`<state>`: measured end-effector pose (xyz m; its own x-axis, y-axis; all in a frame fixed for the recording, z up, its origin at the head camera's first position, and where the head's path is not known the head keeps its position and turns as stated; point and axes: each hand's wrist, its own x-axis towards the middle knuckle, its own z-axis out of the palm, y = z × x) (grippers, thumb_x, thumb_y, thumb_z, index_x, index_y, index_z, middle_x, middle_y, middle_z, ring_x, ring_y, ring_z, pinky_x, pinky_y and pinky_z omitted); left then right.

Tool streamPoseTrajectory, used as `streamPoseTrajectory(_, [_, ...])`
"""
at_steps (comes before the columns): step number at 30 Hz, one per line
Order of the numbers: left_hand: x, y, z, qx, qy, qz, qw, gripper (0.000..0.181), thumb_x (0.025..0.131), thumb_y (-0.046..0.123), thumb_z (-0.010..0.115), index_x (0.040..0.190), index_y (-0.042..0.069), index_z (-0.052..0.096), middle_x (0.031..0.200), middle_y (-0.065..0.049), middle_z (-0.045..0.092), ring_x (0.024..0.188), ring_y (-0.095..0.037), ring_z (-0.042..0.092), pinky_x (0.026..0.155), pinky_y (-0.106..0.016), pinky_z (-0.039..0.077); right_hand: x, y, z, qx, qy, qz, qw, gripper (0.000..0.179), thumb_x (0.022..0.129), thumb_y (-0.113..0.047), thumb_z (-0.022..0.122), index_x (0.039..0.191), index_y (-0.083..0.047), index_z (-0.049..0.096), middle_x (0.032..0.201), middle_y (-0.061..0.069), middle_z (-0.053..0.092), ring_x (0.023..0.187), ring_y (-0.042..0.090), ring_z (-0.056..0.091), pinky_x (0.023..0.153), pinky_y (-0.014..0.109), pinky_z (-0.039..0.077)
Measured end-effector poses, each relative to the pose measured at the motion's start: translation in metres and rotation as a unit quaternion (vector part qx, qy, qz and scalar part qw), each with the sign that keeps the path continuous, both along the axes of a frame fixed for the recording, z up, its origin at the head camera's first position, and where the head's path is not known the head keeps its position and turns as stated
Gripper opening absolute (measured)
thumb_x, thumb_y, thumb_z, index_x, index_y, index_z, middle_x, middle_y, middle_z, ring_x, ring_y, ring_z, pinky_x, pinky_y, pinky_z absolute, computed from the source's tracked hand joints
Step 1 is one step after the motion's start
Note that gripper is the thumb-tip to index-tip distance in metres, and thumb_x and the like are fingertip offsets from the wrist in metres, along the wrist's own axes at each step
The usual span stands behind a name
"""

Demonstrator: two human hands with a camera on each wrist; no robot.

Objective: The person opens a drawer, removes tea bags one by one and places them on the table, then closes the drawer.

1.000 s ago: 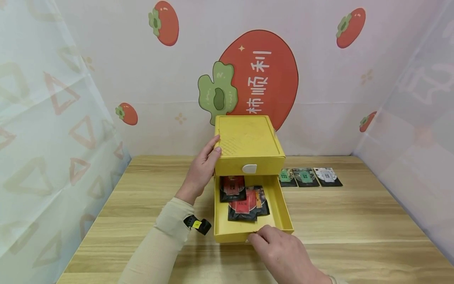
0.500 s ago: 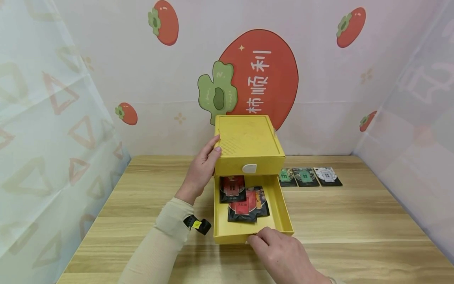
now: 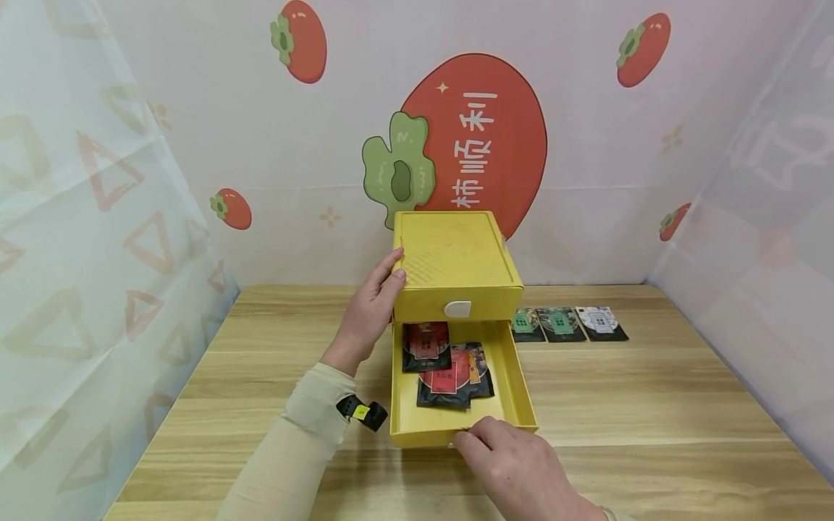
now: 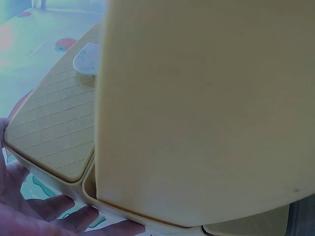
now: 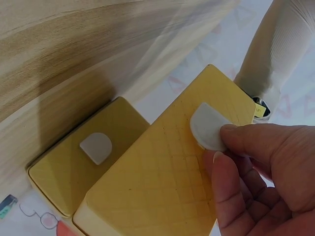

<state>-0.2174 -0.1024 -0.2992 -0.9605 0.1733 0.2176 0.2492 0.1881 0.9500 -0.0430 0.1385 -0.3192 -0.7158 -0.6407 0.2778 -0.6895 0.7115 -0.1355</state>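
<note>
A yellow two-drawer box point(image 3: 456, 250) stands on the table, its upper drawer front point(image 3: 423, 305) closed. The lower drawer point(image 3: 511, 405) is pulled well out toward me. Inside it, black-and-red packets point(image 3: 443, 378) and one with an orange label point(image 3: 482, 373) lie overlapping. My left hand point(image 3: 366, 315) rests against the box's left side, its fingertips touching the wall in the left wrist view. With thumb and fingers, my right hand point(image 3: 521, 463) pinches the white knob point(image 5: 209, 127) on the lower drawer's front. The upper drawer's white knob point(image 3: 458, 310) is untouched.
To the right behind the drawer, flat packets lie in a row: two green-labelled ones point(image 3: 560, 325) and a white one point(image 3: 601, 323). The wooden table point(image 3: 651, 420) meets printed cloth walls point(image 3: 586, 181) at the back and sides. A black wrist strap point(image 3: 365, 412) hangs at my left sleeve.
The lower drawer and my right hand have shifted very slightly toward me since the first frame. My left hand keeps its place on the box.
</note>
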Motion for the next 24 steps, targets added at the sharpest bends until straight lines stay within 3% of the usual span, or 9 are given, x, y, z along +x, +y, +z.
streamPoseTrajectory(14, [-0.0015, 0.0003, -0.0004, 0.005, 0.000, 0.001, 1.0000, 0.053, 0.111, 0.047, 0.044, 0.162, 0.032, 0.039, 0.168, 0.004, 0.035, 0.154, -0.018, 0.035, 0.124, -0.048, 0.032, -0.0002, -0.0010, 0.0003, -0.001, 0.015, -0.001, 0.9999, 0.029, 0.085, -0.012, 0.086, 0.111, -0.018, 0.075, 0.094, -0.007, 0.066, 0.077, 0.001, 0.057, 0.066, 0.017, 0.056])
streamPoseTrajectory(24, [-0.0008, 0.0000, -0.0005, 0.007, -0.002, -0.003, 1.0000, 0.053, 0.111, 0.048, 0.044, 0.162, 0.033, 0.038, 0.168, 0.005, 0.035, 0.154, -0.018, 0.034, 0.124, -0.049, 0.032, -0.0035, -0.0081, 0.0053, -0.045, 0.120, -0.022, 0.9916, 0.019, 0.082, -0.029, 0.090, 0.094, -0.025, 0.076, 0.078, -0.015, 0.070, 0.063, -0.003, 0.062, 0.054, 0.016, 0.052])
